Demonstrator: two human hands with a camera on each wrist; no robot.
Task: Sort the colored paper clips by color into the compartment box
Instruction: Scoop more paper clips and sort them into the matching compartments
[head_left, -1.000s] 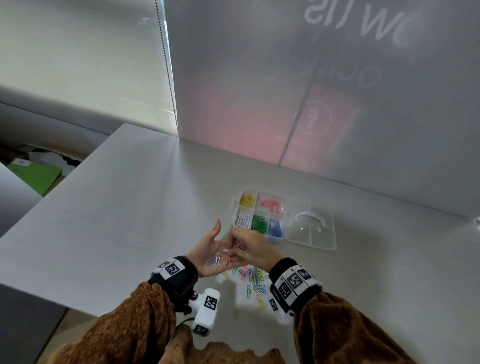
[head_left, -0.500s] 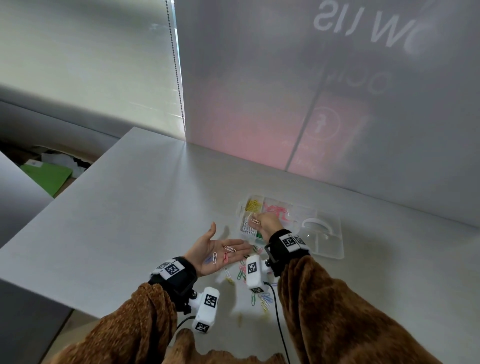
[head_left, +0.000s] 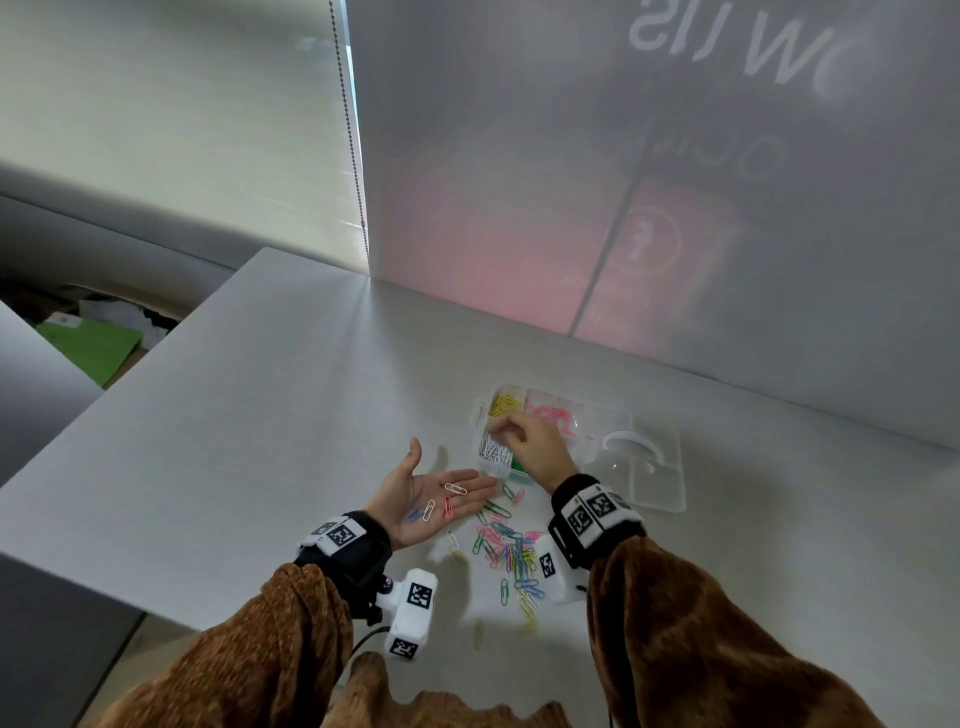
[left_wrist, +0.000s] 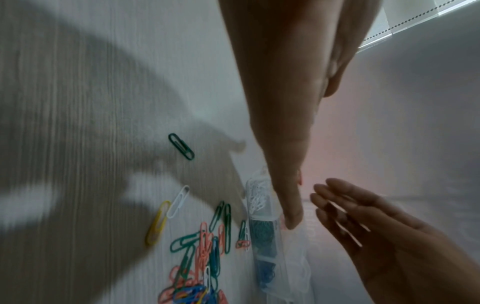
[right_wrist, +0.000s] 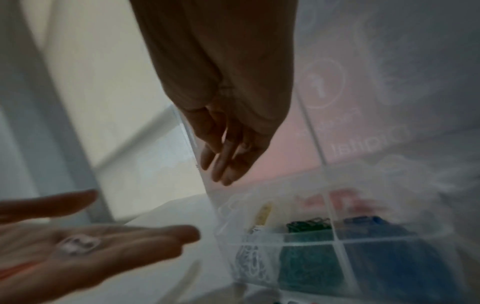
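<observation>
My left hand (head_left: 445, 477) lies palm up, flat and open, carrying several loose clips: two white clips (head_left: 455, 488), a red clip (head_left: 448, 507) and a blue clip (head_left: 414, 514). My right hand (head_left: 506, 432) hovers over the clear compartment box (head_left: 483, 415), above its white-clip compartment (head_left: 495, 451). In the right wrist view its fingers (right_wrist: 223, 160) hang straight and hold nothing. The yellow clips (head_left: 501, 404), pink clips (head_left: 551, 414) and green clips (head_left: 517, 465) lie in separate compartments. A mixed pile of clips (head_left: 511, 552) lies on the table in front of the box.
The box's clear lid (head_left: 647, 470) lies open to the right on the grey table (head_left: 260, 441). A frosted wall panel (head_left: 623, 208) stands close behind the box. The table's left edge drops off toward a green sheet (head_left: 88, 345).
My right hand went from the left palm to the box with a white clip and now hangs over the white compartment with straight, empty fingers. The left palm stayed put.
</observation>
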